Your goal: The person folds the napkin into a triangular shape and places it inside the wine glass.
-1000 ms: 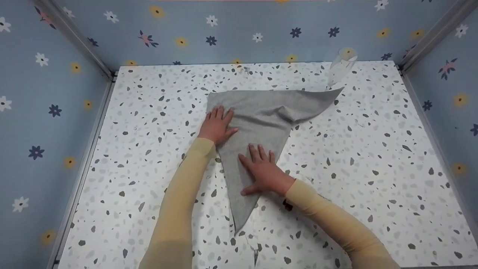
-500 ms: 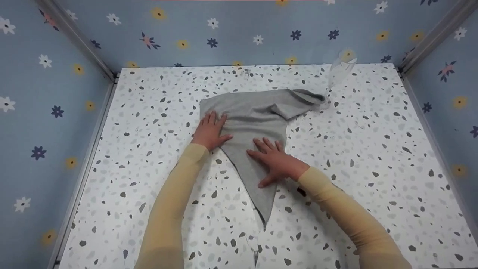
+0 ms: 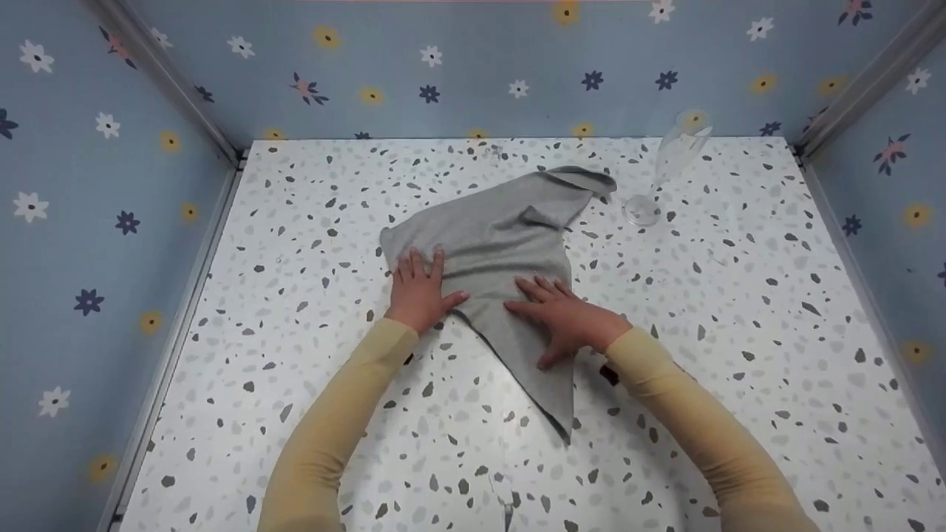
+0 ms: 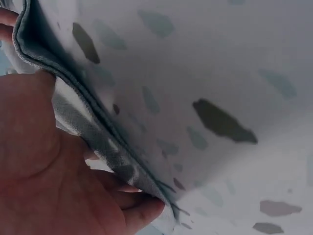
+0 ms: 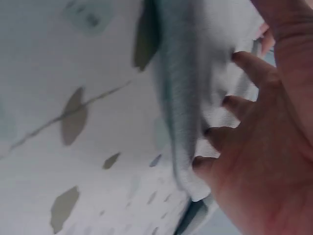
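A grey cloth [image 3: 502, 229] lies on the speckled tabletop, wrinkled across its middle. Its far right corner is folded over, and its near end tapers to a point. My left hand [image 3: 417, 297] rests flat on the cloth's left side with fingers extended and thumb out. Lower down, on the tapering part, my right hand [image 3: 573, 321] presses with spread fingers. The left wrist view has the cloth's doubled edge [image 4: 93, 110] running beside the palm. In the right wrist view, fingertips [image 5: 215, 137] touch the cloth near its edge.
A clear stemmed glass [image 3: 681, 151] stands beyond the cloth at the back right, its round foot close to the folded corner. Blue flowered panels [image 3: 473, 66] enclose the back and both sides of the white speckled table [image 3: 739, 295].
Both hands have turned the cloth counterclockwise: its near point swung right, its left corner came nearer. The far right corner drew left, folded over, and exposed the glass's foot.
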The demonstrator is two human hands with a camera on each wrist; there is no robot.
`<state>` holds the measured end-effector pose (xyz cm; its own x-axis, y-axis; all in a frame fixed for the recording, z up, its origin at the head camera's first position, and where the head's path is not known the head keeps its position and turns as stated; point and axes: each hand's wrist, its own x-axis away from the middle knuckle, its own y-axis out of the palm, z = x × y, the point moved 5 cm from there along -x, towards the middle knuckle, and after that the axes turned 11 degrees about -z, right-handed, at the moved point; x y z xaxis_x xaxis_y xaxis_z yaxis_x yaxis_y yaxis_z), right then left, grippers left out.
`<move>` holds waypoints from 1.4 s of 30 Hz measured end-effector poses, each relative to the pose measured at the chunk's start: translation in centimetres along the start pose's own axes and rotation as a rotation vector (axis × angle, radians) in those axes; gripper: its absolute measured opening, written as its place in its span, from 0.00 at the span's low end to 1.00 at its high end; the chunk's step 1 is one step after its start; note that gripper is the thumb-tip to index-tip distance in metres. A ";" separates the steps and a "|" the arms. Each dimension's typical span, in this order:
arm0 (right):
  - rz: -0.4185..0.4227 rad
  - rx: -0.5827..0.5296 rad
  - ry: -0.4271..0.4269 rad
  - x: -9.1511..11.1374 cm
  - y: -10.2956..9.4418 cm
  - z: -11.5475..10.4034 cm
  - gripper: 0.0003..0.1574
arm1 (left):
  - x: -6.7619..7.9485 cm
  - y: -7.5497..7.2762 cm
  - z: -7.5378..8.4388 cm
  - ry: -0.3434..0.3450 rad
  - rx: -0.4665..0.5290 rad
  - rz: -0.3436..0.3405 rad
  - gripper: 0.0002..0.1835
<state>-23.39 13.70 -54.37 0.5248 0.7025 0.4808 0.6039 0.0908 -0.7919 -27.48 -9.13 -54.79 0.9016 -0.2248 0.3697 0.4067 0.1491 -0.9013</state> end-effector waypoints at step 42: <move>0.135 0.009 0.131 0.2 2.0 -4.0 0.39 | -6.7 -2.3 -0.8 0.195 -0.117 0.009 0.26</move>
<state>-19.70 11.22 -54.32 0.6745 0.6111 0.4142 0.5173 0.0090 -0.8557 -34.58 -8.74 -55.42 0.8548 -0.4078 0.3209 0.3687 0.0421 -0.9286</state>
